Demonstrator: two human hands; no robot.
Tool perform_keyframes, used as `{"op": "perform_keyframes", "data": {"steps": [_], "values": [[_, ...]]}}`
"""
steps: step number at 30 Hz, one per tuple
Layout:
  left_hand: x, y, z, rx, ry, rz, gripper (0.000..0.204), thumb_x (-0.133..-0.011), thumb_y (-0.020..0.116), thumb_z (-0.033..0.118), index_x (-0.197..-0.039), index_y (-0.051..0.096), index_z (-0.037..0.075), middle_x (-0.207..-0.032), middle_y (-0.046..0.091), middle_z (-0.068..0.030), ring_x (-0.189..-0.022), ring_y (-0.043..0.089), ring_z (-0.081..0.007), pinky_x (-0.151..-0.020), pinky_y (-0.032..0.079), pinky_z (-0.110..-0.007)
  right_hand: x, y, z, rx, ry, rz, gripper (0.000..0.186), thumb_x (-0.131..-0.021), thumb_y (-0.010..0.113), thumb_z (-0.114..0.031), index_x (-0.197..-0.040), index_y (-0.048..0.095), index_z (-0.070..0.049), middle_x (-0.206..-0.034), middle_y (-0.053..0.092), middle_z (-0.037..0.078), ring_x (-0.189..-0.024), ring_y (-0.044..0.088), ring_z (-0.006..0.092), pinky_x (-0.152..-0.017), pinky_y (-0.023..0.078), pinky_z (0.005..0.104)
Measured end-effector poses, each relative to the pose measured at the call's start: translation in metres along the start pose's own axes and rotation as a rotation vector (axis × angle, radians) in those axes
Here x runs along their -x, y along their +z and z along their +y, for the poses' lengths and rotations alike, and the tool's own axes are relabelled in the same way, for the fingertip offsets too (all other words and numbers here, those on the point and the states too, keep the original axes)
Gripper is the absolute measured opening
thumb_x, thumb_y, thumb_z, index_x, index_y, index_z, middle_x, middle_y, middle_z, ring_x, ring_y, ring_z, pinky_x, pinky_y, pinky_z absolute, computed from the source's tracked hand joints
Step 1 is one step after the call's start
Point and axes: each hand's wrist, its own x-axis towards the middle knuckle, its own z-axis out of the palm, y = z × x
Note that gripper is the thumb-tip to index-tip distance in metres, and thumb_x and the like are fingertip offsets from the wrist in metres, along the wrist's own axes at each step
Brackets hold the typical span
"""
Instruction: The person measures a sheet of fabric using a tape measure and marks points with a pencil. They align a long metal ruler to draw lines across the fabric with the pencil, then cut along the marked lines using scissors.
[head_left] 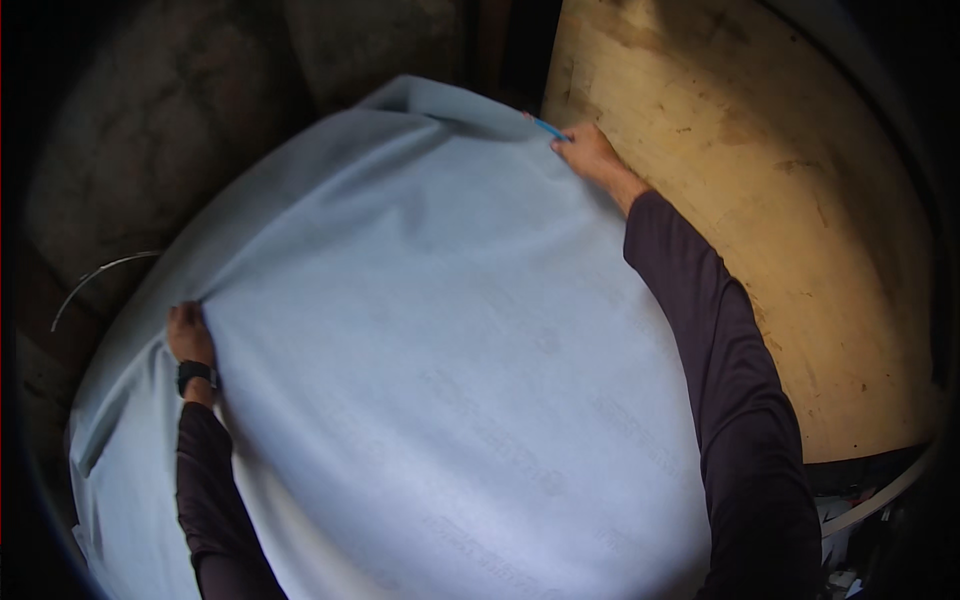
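Observation:
A large pale grey-blue sheet of fabric, with faint printed marks across it, spreads in front of me and is creased toward its far edge. My left hand, wearing a dark wristwatch, is closed on a fold near the sheet's left side. At the far right edge, my right hand is closed around a thin blue stick-like thing. It looks like a pen, but its kind is not clear. Its far end points left along the fabric's edge.
A large tan wooden board stands along the right side, stained and partly shadowed. Dark stained panels rise behind and to the left. A thin pale curved strip sticks out beyond the sheet's left edge. Clutter lies at the lower right.

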Motion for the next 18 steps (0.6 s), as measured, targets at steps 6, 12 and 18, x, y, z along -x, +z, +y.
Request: {"op": "perform_keyframes", "data": {"steps": [6, 12, 18], "values": [[-0.013, 0.028, -0.038, 0.074, -0.033, -0.010, 0.020, -0.096, 0.059, 0.019, -0.104, 0.069, 0.004, -0.101, 0.064, -0.0176, -0.093, 0.063, -0.0374, -0.082, 0.049, -0.043, -0.027, 0.044, 0.003, 0.094, -0.029, 0.139, 0.027, -0.088, 0.065, -0.027, -0.105, 0.075, -0.009, -0.098, 0.072, 0.017, -0.095, 0.067, 0.0350, -0.088, 0.051, 0.0452], [0.000, 0.011, -0.011, 0.062, -0.059, 0.050, 0.033, -0.097, 0.058, 0.023, -0.125, 0.060, 0.006, -0.121, 0.060, -0.0205, -0.111, 0.060, -0.0377, -0.094, 0.048, -0.043, 0.117, 0.037, -0.033, 0.049, -0.765, 0.314, 0.020, -0.082, 0.059, -0.002, -0.099, 0.067, 0.001, -0.109, 0.067, 0.019, -0.108, 0.060, 0.0391, -0.101, 0.044, 0.0472], [0.073, -0.079, 0.062, 0.173, -0.048, -0.354, 0.059, -0.095, 0.059, 0.031, -0.141, 0.045, -0.003, -0.144, 0.046, -0.0256, -0.138, 0.038, -0.0408, -0.116, 0.029, -0.047, 0.414, -0.039, -0.037, -0.035, -0.502, -0.031, 0.019, -0.076, 0.066, 0.001, -0.094, 0.066, 0.000, -0.096, 0.067, 0.011, -0.097, 0.065, 0.0282, -0.091, 0.051, 0.0418]]}}
